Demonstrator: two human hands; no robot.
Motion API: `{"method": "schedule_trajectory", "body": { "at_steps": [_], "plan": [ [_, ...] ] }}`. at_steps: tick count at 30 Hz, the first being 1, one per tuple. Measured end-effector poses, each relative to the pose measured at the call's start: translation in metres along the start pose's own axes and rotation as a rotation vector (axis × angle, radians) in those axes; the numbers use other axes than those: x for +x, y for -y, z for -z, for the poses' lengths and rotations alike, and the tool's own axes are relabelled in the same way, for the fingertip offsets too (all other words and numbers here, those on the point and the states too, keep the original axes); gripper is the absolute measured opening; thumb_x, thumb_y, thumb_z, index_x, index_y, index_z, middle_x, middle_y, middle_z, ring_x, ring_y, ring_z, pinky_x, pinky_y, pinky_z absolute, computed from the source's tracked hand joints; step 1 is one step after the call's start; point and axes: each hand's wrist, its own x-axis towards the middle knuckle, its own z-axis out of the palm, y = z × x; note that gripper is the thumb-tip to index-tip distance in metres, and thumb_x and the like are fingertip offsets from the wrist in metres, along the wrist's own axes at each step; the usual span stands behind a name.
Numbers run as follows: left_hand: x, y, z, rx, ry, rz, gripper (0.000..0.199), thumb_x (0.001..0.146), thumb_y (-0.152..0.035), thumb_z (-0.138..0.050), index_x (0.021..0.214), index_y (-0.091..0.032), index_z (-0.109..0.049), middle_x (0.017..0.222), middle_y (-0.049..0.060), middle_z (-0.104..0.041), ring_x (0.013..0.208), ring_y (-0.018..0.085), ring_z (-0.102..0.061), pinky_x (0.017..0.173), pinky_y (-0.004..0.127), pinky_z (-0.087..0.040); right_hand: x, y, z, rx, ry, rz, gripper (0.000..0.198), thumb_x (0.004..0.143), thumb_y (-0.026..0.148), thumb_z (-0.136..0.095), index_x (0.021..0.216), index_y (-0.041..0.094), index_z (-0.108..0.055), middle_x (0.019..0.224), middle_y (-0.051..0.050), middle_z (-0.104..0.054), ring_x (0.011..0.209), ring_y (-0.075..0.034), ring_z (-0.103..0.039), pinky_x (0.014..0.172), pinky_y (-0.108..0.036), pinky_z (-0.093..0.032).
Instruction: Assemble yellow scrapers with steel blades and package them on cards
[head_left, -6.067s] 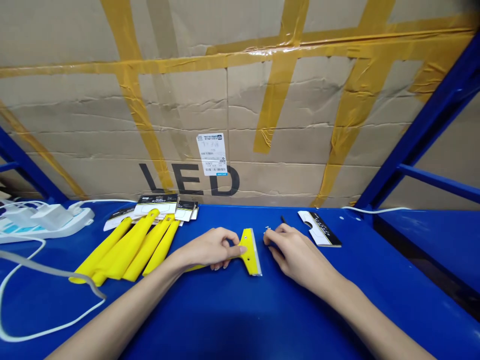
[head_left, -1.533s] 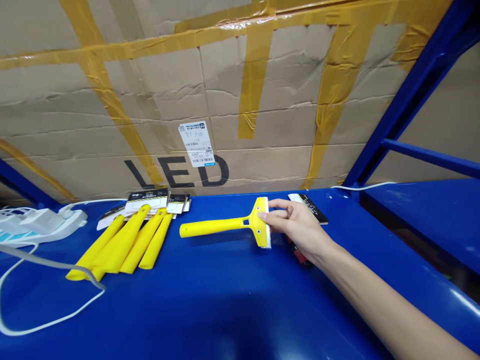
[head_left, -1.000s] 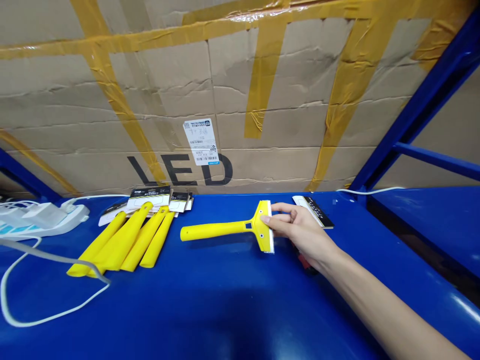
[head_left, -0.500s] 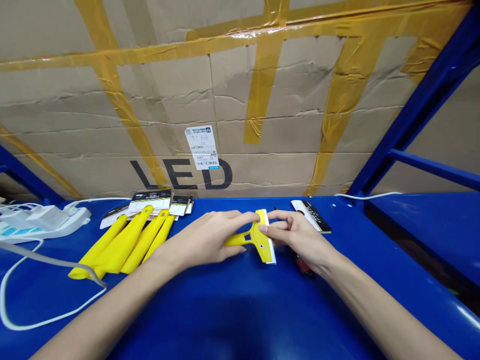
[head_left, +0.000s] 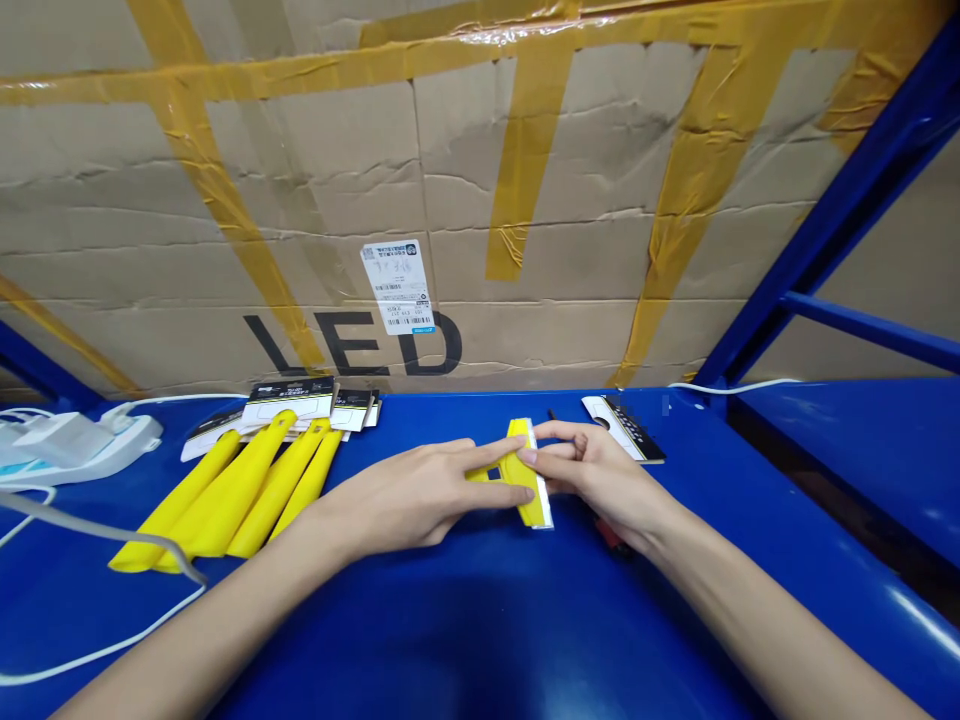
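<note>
A yellow scraper [head_left: 529,488] with a white blade edge lies on the blue shelf [head_left: 480,620] in the middle. My left hand [head_left: 420,492] rests flat on its handle, the index and middle fingers pressing the yellow head. My right hand [head_left: 592,470] pinches the head's right side at the blade edge, thumb and forefinger against it. A red-and-black object [head_left: 609,535] lies mostly hidden under my right wrist.
Several yellow scraper handles [head_left: 232,490] lie at left with black-and-white packaging cards [head_left: 300,402] behind them. Another card [head_left: 624,428] lies behind my right hand. A white power strip [head_left: 75,445] and cables sit at far left. A taped cardboard box [head_left: 420,190] marked LED forms the back.
My left hand came back into view and settled on the scraper's handle and head. My right hand stayed at the blade edge. The scraper hardly moved.
</note>
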Motion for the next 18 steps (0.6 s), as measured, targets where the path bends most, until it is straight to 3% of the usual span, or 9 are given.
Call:
{"method": "schedule_trajectory", "body": {
  "at_steps": [6, 10, 12, 14, 16, 18],
  "plan": [
    [0.000, 0.004, -0.008, -0.027, -0.024, 0.006, 0.069, 0.084, 0.004, -0.045, 0.143, -0.031, -0.050, 0.168, 0.007, -0.026, 0.104, 0.022, -0.068, 0.085, 0.037, -0.059, 0.003, -0.001, -0.001, 0.013, -0.033, -0.024, 0.050, 0.064, 0.031, -0.092, 0.106, 0.017, -0.071, 0.083, -0.006, -0.080, 0.069, -0.019, -0.076, 0.072, -0.029, -0.061],
    [-0.003, 0.012, -0.011, -0.203, -0.092, 0.043, 0.052, 0.095, -0.004, -0.043, 0.139, -0.029, -0.055, 0.166, 0.008, -0.032, 0.129, 0.025, -0.059, 0.102, 0.039, -0.053, 0.009, 0.011, 0.006, -0.156, -0.086, -0.021, 0.032, 0.081, 0.039, -0.080, 0.103, 0.017, -0.073, 0.080, -0.007, -0.078, 0.067, -0.018, -0.074, 0.069, -0.030, -0.061],
    [-0.005, 0.018, -0.013, -0.291, -0.151, 0.105, 0.039, 0.101, -0.013, -0.043, 0.134, -0.025, -0.060, 0.162, 0.011, -0.040, 0.138, 0.027, -0.052, 0.109, 0.041, -0.047, 0.016, 0.019, 0.014, -0.454, -0.202, 0.103, 0.023, 0.093, 0.038, -0.066, 0.100, 0.017, -0.074, 0.077, -0.008, -0.077, 0.066, -0.020, -0.073, 0.066, -0.032, -0.059],
    [-0.005, 0.023, -0.016, -0.379, -0.214, 0.167, 0.032, 0.104, -0.021, -0.043, 0.128, -0.023, -0.063, 0.153, 0.013, -0.052, 0.138, 0.027, -0.052, 0.110, 0.042, -0.044, 0.023, 0.022, 0.022, -0.890, -0.273, 0.302, 0.015, 0.092, 0.028, -0.066, 0.099, 0.019, -0.076, 0.086, -0.009, -0.078, 0.078, -0.024, -0.074, 0.075, -0.035, -0.057],
    [-0.004, 0.026, -0.020, -0.557, -0.290, 0.244, 0.026, 0.103, -0.025, -0.047, 0.124, -0.023, -0.064, 0.139, 0.012, -0.064, 0.126, 0.026, -0.061, 0.104, 0.041, -0.048, 0.030, 0.020, 0.028, -1.288, -0.209, 0.409, 0.017, 0.091, 0.019, -0.063, 0.102, 0.019, -0.077, 0.101, -0.011, -0.078, 0.096, -0.028, -0.072, 0.088, -0.039, -0.053],
    [-0.001, 0.027, -0.025, -0.882, -0.396, 0.364, 0.022, 0.100, -0.030, -0.054, 0.120, -0.022, -0.060, 0.112, 0.010, -0.072, 0.098, 0.021, -0.069, 0.086, 0.034, -0.053, 0.036, 0.014, 0.029, -1.558, -0.087, 0.433, 0.023, 0.093, 0.015, -0.059, 0.107, 0.017, -0.077, 0.108, -0.013, -0.076, 0.107, -0.031, -0.067, 0.094, -0.040, -0.049]
  ]
}}
